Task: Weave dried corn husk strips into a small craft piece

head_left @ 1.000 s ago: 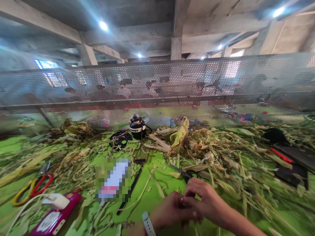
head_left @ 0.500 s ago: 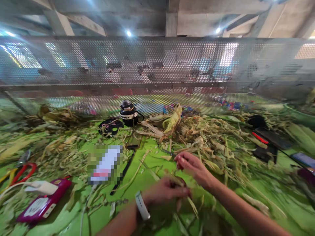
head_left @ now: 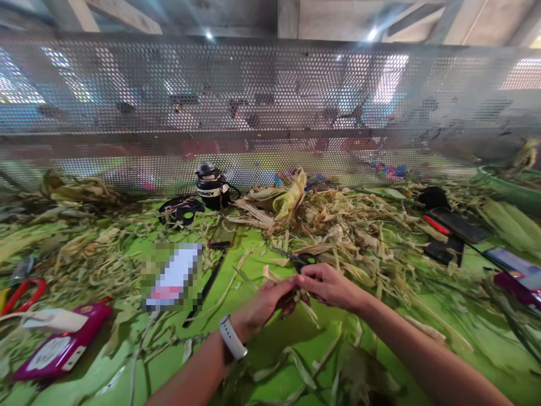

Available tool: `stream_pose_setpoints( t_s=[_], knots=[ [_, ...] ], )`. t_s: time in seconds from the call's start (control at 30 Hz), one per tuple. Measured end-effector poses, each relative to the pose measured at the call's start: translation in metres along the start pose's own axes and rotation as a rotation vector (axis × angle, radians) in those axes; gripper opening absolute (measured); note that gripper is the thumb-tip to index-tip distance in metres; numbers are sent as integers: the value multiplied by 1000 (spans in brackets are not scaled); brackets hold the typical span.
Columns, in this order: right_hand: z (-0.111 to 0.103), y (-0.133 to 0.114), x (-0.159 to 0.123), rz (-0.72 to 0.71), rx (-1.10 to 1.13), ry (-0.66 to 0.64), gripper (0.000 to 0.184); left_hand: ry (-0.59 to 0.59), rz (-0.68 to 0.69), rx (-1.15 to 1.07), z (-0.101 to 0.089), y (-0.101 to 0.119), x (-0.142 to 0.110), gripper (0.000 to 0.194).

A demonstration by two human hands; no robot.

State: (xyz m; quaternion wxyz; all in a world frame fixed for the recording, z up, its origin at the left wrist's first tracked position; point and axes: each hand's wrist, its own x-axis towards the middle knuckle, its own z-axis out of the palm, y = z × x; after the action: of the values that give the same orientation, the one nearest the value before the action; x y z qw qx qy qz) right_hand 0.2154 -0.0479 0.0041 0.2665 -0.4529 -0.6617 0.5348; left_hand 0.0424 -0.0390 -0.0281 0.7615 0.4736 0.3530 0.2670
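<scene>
My left hand [head_left: 268, 304], with a pale band on its wrist, is closed on a strip of dry corn husk [head_left: 311, 313]. One end of the strip hangs below the fingers; the part between the fingertips is hidden. My right hand [head_left: 332, 287] meets the left, thumb and forefinger pinched on the same husk. Just beyond the right knuckles lie dark-handled scissors [head_left: 303, 260] on the green table [head_left: 236, 293]. Loose husk strips [head_left: 298, 366] are scattered under and in front of both hands.
A heap of dry husks [head_left: 338, 231] spreads behind my hands, with a black jug [head_left: 211, 189] to its left. A blurred-out phone [head_left: 173, 279], a magenta power bank [head_left: 63, 344] and red-handled scissors [head_left: 25, 296] lie left. A perforated metal screen [head_left: 262, 113] stands at the back; people show dimly behind it.
My left hand has risen and come forward to meet the right, which now pinches the husk too. The scissors' handles show more clearly beside the right hand. The view has tilted down slightly.
</scene>
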Motion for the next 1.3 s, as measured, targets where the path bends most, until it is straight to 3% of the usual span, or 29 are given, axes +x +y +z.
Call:
stream_pose_setpoints(
  t_s=[0.1,0.23,0.3,0.47,0.53,0.63,0.87,1.0,1.2,1.3],
  knots=[
    [0,3,2,-61,-8,89,49,48,-6,5,3,7,-3,44],
    [1,2,5,-57,-5,193,49,-36,-1,123,10,15,-9,49],
    [0,2,5,-50,17,230,49,-21,22,130,11,15,-9,49],
    [-5,8,3,-45,-33,440,47,207,199,98,7,10,-1,42],
    [0,9,1,-7,-72,382,49,280,263,107,6,12,-1,38],
    [12,9,-1,62,-7,213,47,260,311,131,7,17,-3,33],
    [23,11,3,-60,-171,374,39,189,156,-288,8,4,3,24],
    [22,13,4,-119,-240,379,37,186,154,-263,9,1,6,25],
    [22,16,5,-109,-136,352,39,270,202,-353,11,6,6,26],
    [21,16,5,-96,-81,345,38,230,208,-296,9,8,5,29]
  ],
)
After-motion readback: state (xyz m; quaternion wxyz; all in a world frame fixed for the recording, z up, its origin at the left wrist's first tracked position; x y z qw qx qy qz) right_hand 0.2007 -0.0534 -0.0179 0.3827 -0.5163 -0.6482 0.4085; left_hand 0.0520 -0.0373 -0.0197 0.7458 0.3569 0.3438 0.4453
